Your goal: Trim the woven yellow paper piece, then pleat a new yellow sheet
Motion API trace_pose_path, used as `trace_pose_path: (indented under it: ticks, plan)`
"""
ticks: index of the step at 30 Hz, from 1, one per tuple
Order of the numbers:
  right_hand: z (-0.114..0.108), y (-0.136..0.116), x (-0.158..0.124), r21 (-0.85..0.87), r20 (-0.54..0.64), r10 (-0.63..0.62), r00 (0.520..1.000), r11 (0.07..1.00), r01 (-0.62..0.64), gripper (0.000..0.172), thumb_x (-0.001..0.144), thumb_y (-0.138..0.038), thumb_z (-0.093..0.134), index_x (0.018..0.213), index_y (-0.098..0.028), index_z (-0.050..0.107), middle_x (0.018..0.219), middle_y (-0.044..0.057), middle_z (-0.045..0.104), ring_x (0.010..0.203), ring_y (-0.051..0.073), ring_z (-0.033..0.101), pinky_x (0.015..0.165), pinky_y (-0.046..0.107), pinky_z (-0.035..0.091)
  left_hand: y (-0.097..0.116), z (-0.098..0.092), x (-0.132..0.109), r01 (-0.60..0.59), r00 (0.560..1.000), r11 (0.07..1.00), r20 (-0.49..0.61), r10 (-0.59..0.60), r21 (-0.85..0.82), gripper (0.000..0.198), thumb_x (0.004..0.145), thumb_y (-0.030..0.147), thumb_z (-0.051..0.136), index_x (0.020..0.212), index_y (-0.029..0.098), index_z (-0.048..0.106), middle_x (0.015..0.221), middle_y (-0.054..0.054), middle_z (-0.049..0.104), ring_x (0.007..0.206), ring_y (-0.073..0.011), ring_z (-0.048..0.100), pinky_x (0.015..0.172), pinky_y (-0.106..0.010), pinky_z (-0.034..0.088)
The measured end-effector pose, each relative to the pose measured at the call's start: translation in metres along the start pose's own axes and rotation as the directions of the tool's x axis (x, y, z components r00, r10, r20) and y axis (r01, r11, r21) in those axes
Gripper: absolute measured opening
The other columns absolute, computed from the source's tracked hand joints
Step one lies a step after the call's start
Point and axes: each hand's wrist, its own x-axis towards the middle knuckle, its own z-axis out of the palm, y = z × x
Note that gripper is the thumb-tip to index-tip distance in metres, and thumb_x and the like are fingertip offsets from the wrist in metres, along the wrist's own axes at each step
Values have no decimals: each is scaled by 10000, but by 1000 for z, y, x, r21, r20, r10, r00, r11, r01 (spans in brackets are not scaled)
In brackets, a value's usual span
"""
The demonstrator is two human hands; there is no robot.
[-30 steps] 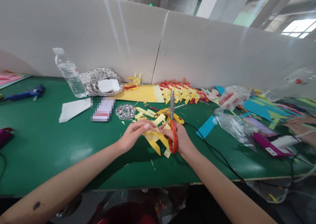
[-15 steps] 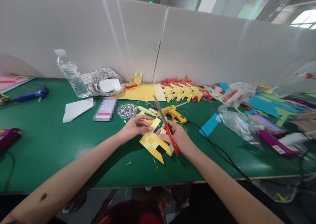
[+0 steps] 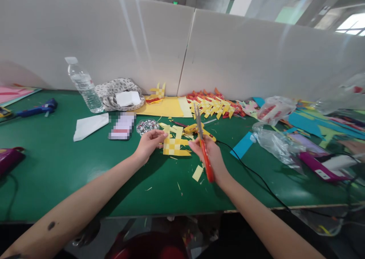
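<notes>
Between the fingers of my left hand [image 3: 148, 146] is the left edge of a woven yellow paper fish [image 3: 172, 146], held just above the table. Its strips cross in a light and dark checker pattern, with pointed ends toward the right. My right hand [image 3: 212, 156] is closed around red-handled scissors [image 3: 205, 156], blades pointing up and away from me. Its thumb is close to the fish's right-hand strips; whether they touch I cannot tell. A small pale yellow paper scrap [image 3: 197, 173] lies on the table below the scissors.
Behind my hands are a yellow glue gun [image 3: 209, 134] with a black cord, a dish of googly eyes [image 3: 147, 126] and a row of woven paper fish [image 3: 212, 106]. A water bottle [image 3: 85, 88] and phone [image 3: 123, 126] stand left; a plastic bag [image 3: 278, 145] lies right.
The paper fish has turned so its pointed strips face right instead of toward me. My right hand with the scissors has moved right, and the pale scrap now shows on the table.
</notes>
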Motion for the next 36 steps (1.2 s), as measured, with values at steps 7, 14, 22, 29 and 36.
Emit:
trace_pose_path:
  ticks: [7,14,22,29,36]
  plan:
    - [8,-10,-7,-245,153,135,979,965,-95,327,735,-521,516,671,-228,385,564,-35,517,506,143,469,491,234,306,-1,4,-6,-34,999,999,-19,34,-4,349,569,433,762,733,164,611,695,-1,633,647,-101,584,512,-158,450]
    - [11,-10,-8,-476,156,117,981,879,-29,357,724,-568,502,758,-221,430,636,-5,563,568,173,538,481,238,264,-2,8,-10,-74,997,997,6,74,-29,318,626,434,725,755,170,602,710,4,625,621,-91,572,510,-158,443]
    - [13,-13,-11,-512,163,105,981,859,-7,361,731,-567,487,764,-213,424,690,7,581,560,163,548,471,235,258,-4,13,-17,-50,996,991,69,59,-127,256,654,365,724,764,175,591,709,21,604,609,-82,567,520,-170,463]
    - [10,-15,-11,-495,150,89,985,869,-3,353,715,-535,509,835,-205,474,721,17,598,589,175,572,490,237,288,-3,17,-19,74,987,970,156,-38,-231,249,627,321,747,738,173,581,742,24,612,625,-89,591,554,-197,484]
    - [9,-16,-11,-462,161,86,983,887,-2,334,717,-520,526,834,-210,483,738,15,606,593,171,574,499,240,298,-3,16,-19,21,992,982,129,4,-188,241,633,317,745,741,173,585,727,27,616,618,-83,580,542,-185,478]
